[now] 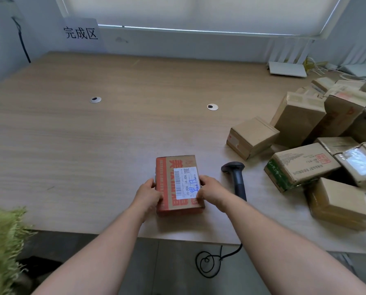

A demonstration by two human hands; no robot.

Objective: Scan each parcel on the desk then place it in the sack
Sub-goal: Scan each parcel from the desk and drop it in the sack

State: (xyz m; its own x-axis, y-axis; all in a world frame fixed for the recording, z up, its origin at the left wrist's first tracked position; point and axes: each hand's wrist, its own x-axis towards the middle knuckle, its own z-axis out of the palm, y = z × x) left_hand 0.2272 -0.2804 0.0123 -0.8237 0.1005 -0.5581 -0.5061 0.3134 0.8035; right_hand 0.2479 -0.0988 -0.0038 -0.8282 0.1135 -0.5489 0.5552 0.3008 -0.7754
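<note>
A small cardboard parcel [175, 167] with red print and a white barcode label facing up lies near the front edge of the wooden desk [92, 135]. My left hand [149, 193] grips its left side and my right hand [210, 191] grips its right side. A black handheld scanner [236, 177] lies on the desk just right of the parcel, its cable hanging over the edge. A frayed green sack [1, 248] shows at the lower left, below the desk.
Several cardboard parcels [305, 165] are piled at the right of the desk. Two round cable grommets [212, 107] sit mid-desk. A paper sign [81, 33] leans on the back wall. White devices with antennas [288, 69] and cables lie at the far right corner.
</note>
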